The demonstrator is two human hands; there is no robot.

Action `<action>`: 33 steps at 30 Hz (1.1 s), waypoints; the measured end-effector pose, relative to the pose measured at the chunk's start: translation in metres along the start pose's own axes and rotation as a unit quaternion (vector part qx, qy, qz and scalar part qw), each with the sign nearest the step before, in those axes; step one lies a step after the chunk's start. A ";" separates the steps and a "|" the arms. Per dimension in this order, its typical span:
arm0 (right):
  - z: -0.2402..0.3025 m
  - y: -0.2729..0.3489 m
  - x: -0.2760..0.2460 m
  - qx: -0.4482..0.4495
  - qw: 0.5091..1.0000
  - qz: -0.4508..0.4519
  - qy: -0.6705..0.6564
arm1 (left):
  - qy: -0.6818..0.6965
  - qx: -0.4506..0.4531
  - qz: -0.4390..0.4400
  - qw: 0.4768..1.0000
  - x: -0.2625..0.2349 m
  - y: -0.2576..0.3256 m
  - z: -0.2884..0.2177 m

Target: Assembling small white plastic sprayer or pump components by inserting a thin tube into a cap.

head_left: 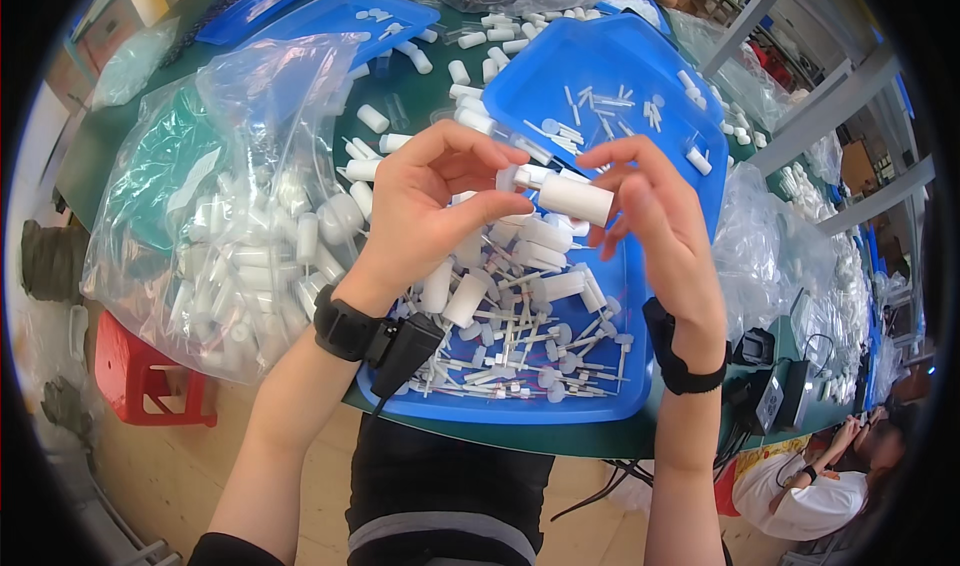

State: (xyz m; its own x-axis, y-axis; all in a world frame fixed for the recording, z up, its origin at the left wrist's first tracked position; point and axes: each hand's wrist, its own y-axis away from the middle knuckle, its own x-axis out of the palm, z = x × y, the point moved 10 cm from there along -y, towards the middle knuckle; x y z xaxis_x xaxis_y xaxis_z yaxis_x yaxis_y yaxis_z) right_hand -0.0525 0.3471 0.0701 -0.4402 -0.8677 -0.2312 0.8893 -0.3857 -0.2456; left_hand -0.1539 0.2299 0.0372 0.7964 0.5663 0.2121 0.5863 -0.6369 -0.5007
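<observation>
My left hand (430, 201) pinches a pale cap (507, 179) at the ten-o'clock end of a white cylinder (576, 198); my half-curled right hand (665, 221) surrounds its four-o'clock end, grip unclear. Blue tray (560, 413) at six o'clock.

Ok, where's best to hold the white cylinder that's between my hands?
Grip the white cylinder probably around its wide body, from the right with the right hand: it lies nearly sideways, its narrower end pointing toward the left hand.
</observation>
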 end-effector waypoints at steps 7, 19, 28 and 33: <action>-0.009 0.000 -0.002 0.035 0.998 0.046 0.036 | 0.007 0.003 0.001 1.000 0.000 0.001 -0.001; 0.013 0.003 0.004 -0.114 0.987 0.028 0.113 | -0.039 0.046 0.017 0.998 0.004 0.001 -0.015; 0.004 0.003 0.008 -0.074 0.987 0.023 0.140 | -0.012 -0.025 0.025 0.999 0.003 0.001 0.003; -0.016 0.016 0.025 0.081 0.924 0.208 0.311 | -0.125 -0.007 -0.011 0.992 -0.010 -0.003 0.013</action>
State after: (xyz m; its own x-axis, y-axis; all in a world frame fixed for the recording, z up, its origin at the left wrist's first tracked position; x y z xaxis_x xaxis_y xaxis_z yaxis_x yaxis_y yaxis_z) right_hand -0.0513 0.3248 0.0451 0.0017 -0.6228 -0.7824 0.9822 -0.1460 0.1184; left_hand -0.1656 0.2326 0.0251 0.7234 0.6904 0.0072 0.6061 -0.6300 -0.4856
